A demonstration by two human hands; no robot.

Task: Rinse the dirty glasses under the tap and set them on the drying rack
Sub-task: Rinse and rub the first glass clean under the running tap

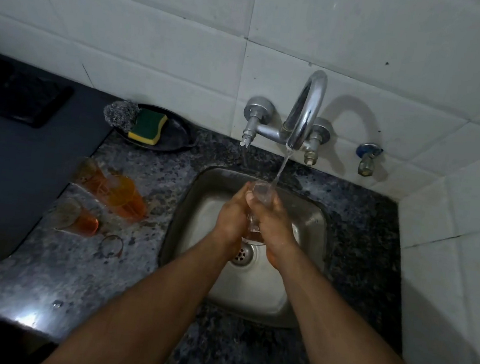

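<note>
I am in the rinsing step: both hands are over the steel sink [202, 189], wrapped round one clear glass [258, 194] that is tilted with its mouth up towards the tap [303, 111], and the thin stream from the spout runs straight into that mouth. My left hand [230, 213] has its grip curled round the left side of the glass, and my right hand [273, 218] has its grip curled round the right side and lower part, so the glass is clasped between the two with only its rim and a strip of its body showing. The base of the glass sits above the drain [242, 252]; I cannot tell whether any drink is left inside. On the desk, to the left of the sink, the other glasses wait: two tall orange-tinted ones [112, 188] lying close together, a shorter one [74, 217] nearer the front edge, and a small ring-shaped thing [112, 245] just beside it that I cannot make out. Towards the back edge a dark dish [175, 135] holds a green-and-yellow sponge [148, 125] and a steel scrubber [119, 111]. I see no drying rack here, only a dark mat [18, 96] at the far left corner. As I judge it, the next move calls for tipping the water out over the sink, keeping a firm hold on wet glass, then finding the rack before letting go.
</note>
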